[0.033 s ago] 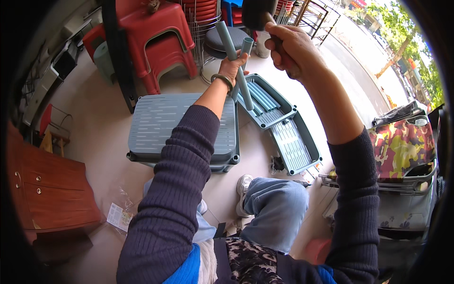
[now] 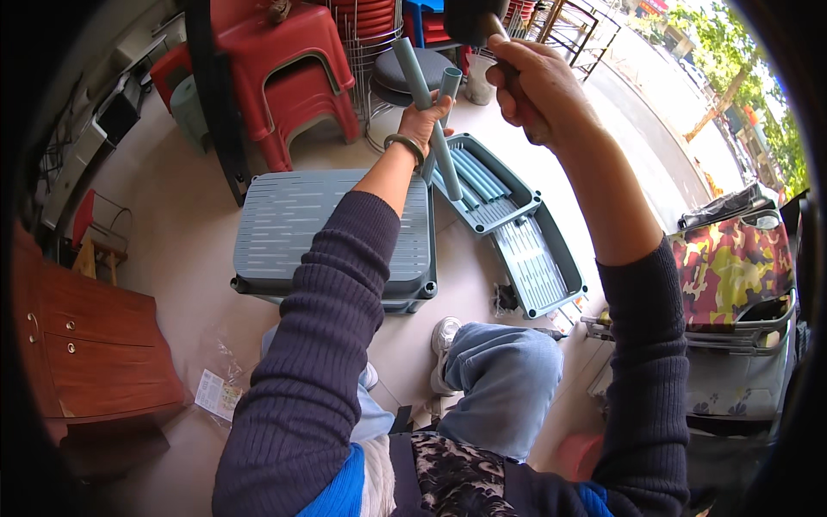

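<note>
My left hand [image 2: 420, 127] is closed round a blue-grey plastic tube [image 2: 412, 71], which slants in front of the far right corner of a grey slatted shelf tray [image 2: 336, 233]. A second tube [image 2: 450, 82] stands more upright just behind my fingers; whether they also touch it is hidden. My right hand [image 2: 543, 95] is raised at the upper right, gripping a mallet [image 2: 472, 21] by its handle. The mallet's dark head is partly cut off by the top edge, higher than the tubes and apart from them.
Right of the shelf lies an upturned tray [image 2: 504, 215] holding several loose tubes, overlapping another tray [image 2: 551, 297]. Stacked red stools [image 2: 284, 69] and a round grey stool [image 2: 409, 69] stand beyond. A wooden cabinet [image 2: 112, 345] is at left, a camouflage-patterned folding chair [image 2: 732, 267] at right.
My right hand and the mallet have shifted slightly to the right. My left hand and the tubes have stayed in place.
</note>
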`<move>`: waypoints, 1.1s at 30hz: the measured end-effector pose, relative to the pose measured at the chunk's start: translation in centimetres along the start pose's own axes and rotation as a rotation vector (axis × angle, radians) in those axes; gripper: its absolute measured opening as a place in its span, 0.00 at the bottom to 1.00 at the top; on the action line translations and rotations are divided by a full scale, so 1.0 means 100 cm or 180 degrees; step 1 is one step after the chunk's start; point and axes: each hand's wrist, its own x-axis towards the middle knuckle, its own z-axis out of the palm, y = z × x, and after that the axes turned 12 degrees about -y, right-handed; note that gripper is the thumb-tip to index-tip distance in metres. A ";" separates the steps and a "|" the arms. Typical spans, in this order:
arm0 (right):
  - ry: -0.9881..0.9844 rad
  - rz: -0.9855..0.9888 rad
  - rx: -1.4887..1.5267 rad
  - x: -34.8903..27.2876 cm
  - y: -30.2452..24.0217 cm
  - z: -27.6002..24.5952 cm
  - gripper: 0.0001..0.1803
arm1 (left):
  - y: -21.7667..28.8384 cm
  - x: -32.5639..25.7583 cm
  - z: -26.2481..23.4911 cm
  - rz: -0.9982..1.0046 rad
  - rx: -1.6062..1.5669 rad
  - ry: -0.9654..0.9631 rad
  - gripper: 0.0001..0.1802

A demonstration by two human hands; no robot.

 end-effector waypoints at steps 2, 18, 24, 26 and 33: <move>-0.0140 -0.0231 -0.0031 -0.001 0.000 -0.005 0.13 | 0.001 -0.001 0.000 -0.0021 -0.0021 0.0018 0.28; -0.0027 0.0906 -0.0182 0.010 0.023 -0.006 0.18 | -0.007 0.001 0.006 -0.0023 -0.0078 0.0020 0.28; -0.0046 0.0165 0.0045 -0.087 0.033 0.016 0.17 | 0.001 -0.013 -0.012 0.0177 0.0422 0.0577 0.21; 0.0042 0.0041 0.0282 -0.138 0.058 0.008 0.22 | 0.007 -0.041 -0.005 0.0508 0.0534 0.1091 0.16; 0.0900 0.0012 0.1201 -0.247 0.165 0.005 0.17 | 0.021 -0.161 0.039 0.0898 0.0800 0.0424 0.17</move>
